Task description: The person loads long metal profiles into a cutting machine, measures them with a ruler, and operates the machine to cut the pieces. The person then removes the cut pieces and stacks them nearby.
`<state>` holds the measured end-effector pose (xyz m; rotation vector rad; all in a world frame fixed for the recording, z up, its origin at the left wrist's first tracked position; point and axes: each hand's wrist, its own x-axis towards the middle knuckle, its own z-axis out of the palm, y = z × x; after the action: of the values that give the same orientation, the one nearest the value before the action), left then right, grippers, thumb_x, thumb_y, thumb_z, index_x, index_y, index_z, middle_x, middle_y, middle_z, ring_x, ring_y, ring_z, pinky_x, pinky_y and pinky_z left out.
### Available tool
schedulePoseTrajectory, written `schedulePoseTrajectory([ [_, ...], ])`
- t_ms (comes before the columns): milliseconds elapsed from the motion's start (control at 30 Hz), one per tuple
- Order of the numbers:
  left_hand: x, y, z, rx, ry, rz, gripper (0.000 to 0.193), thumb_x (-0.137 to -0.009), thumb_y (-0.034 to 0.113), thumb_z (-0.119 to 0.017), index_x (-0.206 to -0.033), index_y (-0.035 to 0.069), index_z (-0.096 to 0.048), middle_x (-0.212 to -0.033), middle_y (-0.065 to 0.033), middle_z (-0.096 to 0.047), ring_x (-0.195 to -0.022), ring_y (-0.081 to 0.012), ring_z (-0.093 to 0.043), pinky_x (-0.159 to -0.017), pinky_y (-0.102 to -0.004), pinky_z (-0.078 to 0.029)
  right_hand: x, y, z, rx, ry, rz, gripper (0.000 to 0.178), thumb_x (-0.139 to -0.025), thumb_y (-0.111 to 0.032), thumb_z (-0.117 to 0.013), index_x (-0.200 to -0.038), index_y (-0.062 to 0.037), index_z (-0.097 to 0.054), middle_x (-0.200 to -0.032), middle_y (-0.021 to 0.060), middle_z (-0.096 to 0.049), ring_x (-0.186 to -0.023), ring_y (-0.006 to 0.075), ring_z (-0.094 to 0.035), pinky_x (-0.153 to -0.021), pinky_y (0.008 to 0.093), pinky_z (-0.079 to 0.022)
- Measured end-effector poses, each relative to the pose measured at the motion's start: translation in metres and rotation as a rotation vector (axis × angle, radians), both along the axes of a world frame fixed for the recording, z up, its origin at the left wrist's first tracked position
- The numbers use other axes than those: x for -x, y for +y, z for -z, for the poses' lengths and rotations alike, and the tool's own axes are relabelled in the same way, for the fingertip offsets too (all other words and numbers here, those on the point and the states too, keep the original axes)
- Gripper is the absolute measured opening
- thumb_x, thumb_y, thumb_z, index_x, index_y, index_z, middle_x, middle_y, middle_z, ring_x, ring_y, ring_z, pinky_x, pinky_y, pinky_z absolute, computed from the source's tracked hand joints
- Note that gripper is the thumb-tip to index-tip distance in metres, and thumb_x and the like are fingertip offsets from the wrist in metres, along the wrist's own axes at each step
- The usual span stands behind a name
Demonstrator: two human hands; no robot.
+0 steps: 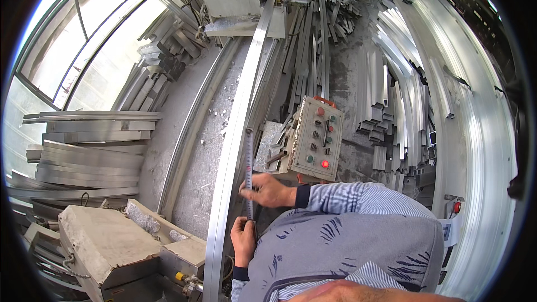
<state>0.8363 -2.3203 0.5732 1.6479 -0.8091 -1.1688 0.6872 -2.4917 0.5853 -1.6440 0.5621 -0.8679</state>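
A long aluminium profile (238,106) runs from the bottom centre up toward a machine at the top. A tape measure blade (249,162) lies stretched along its right side. My right hand (267,190) pinches the blade against the profile about halfway along the tape. Lower down, my left hand (243,240) grips the tape's near end beside the profile; the tape's case is hidden in that hand.
A grey control box (316,137) with coloured buttons and a lit red lamp sits right of the profile. Stacks of aluminium profiles (89,151) lie left, more lengths (403,100) fill the right. A concrete-topped machine block (106,243) stands at lower left. Metal chips cover the bench (210,151).
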Motion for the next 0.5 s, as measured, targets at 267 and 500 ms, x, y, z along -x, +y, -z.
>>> schedulePoseTrajectory([
  [267, -0.009, -0.002, -0.010, -0.075, -0.038, -0.041, 0.009, -0.107, 0.009, -0.056, -0.104, 0.002, -0.061, -0.079, 0.0006, -0.058, -0.066, -0.0063, -0.051, -0.060, -0.0251, -0.041, -0.019, 0.001, 0.027, -0.120, 0.052, -0.346, 0.037, -0.102, -0.029, -0.074, -0.083, 0.0026, -0.071, -0.069, 0.0170, -0.069, -0.062, 0.0208, -0.069, -0.060, 0.0377, -0.054],
  [500, -0.035, 0.036, -0.024, -0.299, -0.046, 0.045, 0.020, -0.104, 0.014, -0.060, -0.105, -0.001, -0.073, -0.077, 0.0020, -0.059, -0.070, -0.0067, -0.052, -0.062, -0.0243, -0.041, 0.043, -0.236, -0.023, 0.367, 0.090, 0.136, 0.036, -0.108, -0.039, -0.066, -0.097, -0.0070, -0.077, -0.067, 0.0031, -0.068, -0.058, 0.0086, -0.068, -0.051, 0.0241, -0.056],
])
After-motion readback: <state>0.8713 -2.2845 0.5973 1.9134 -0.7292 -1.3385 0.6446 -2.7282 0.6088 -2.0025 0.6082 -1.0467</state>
